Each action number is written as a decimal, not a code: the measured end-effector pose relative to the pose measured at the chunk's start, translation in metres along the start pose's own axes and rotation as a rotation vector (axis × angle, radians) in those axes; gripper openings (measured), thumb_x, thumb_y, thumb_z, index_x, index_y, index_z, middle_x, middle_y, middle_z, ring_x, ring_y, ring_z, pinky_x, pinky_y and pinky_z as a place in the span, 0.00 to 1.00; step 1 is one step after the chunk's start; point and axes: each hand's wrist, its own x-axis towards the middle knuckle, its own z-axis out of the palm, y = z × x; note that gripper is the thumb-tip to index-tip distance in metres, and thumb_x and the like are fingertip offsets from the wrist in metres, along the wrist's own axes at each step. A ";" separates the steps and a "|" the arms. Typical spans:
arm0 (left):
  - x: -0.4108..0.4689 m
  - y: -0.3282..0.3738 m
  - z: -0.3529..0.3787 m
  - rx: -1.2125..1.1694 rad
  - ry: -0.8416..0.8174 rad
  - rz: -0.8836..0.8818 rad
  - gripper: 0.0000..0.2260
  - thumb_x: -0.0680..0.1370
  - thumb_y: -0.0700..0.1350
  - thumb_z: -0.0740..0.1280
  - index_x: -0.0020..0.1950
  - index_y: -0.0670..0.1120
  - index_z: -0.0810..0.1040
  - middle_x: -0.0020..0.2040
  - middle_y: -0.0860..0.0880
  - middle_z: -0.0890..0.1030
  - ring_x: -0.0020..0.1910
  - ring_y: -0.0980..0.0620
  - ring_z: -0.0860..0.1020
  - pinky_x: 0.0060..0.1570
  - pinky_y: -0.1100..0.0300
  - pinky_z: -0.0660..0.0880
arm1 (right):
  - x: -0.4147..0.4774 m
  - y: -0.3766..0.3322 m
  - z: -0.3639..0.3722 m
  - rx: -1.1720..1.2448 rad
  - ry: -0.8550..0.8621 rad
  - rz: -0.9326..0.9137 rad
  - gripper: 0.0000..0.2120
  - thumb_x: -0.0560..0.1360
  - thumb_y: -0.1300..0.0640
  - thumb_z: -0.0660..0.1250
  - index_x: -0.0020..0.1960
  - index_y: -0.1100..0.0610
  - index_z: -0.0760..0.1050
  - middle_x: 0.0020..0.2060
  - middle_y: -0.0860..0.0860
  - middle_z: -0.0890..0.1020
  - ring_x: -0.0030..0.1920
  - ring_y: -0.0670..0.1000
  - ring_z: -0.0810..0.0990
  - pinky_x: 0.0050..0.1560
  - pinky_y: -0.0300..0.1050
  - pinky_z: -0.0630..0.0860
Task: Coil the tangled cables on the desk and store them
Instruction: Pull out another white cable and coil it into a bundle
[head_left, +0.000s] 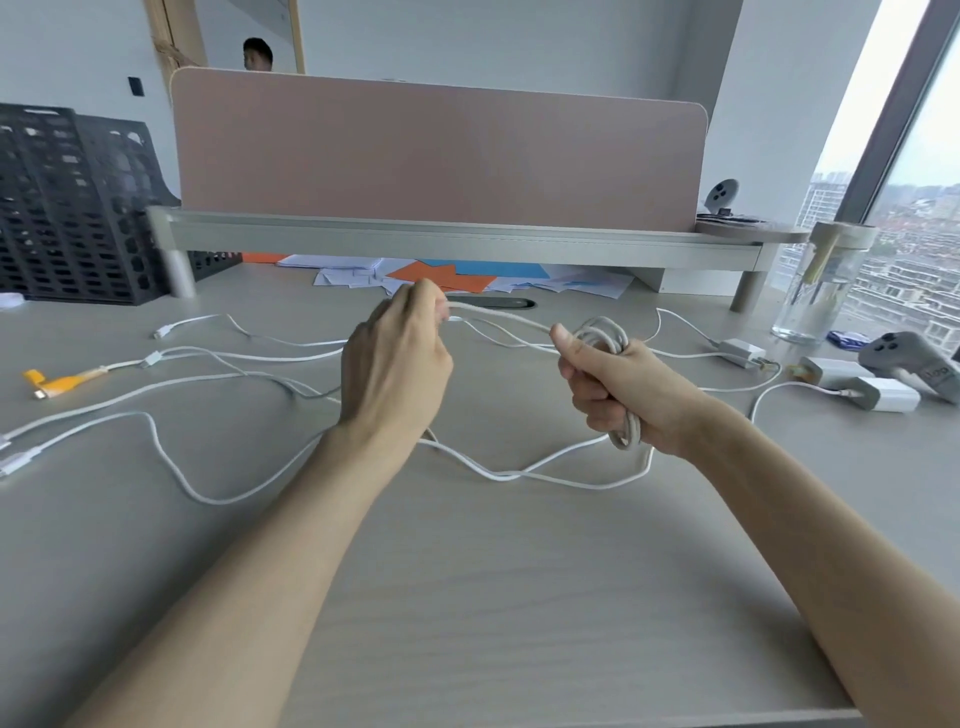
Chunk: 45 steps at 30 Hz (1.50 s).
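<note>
A white cable coil (607, 335) is gripped in the right hand (618, 387), whose fingers are curled tight round the bundled loops with the thumb raised beside them. The coil is held over the middle of the desk (467, 597). A free strand (498, 318) of the same cable is led from the coil to the left hand (395, 364), where it is pinched between curled fingertips. Other white cables (218, 387) are spread in loose, crossing loops over the pale wood-grain desk, left of and beneath the hands, and an orange-tipped lead (65, 383) is seen near the left edge. White chargers (883, 397) and a grey controller (914, 364) are laid at the right, near a clear glass jar (813, 296). A pale riser shelf (441, 234) is set along the back, with coloured papers (447, 275) tucked beneath it, a pink divider panel (441, 150) behind it and a black mesh rack (67, 218) at its left. A tall window (914, 171) onto city buildings is seen at the right.
</note>
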 end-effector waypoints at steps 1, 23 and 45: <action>0.000 -0.002 0.002 0.044 -0.027 0.001 0.06 0.78 0.36 0.57 0.49 0.43 0.73 0.45 0.43 0.80 0.43 0.38 0.75 0.39 0.53 0.63 | 0.000 0.000 0.001 -0.013 -0.011 0.010 0.24 0.69 0.35 0.69 0.38 0.56 0.70 0.27 0.50 0.61 0.24 0.48 0.58 0.24 0.38 0.60; -0.031 0.050 0.003 0.427 -0.622 0.858 0.15 0.84 0.55 0.45 0.58 0.48 0.66 0.43 0.42 0.80 0.42 0.37 0.78 0.30 0.53 0.57 | 0.018 0.006 -0.028 0.984 0.271 0.066 0.21 0.82 0.42 0.57 0.36 0.54 0.63 0.20 0.45 0.62 0.17 0.41 0.60 0.18 0.31 0.66; -0.027 0.052 -0.007 -0.259 -0.405 0.364 0.13 0.75 0.61 0.65 0.46 0.53 0.70 0.37 0.54 0.78 0.40 0.49 0.78 0.39 0.56 0.72 | 0.005 0.014 0.019 -0.228 0.207 -0.106 0.24 0.81 0.44 0.61 0.30 0.54 0.64 0.22 0.50 0.65 0.22 0.48 0.62 0.25 0.39 0.62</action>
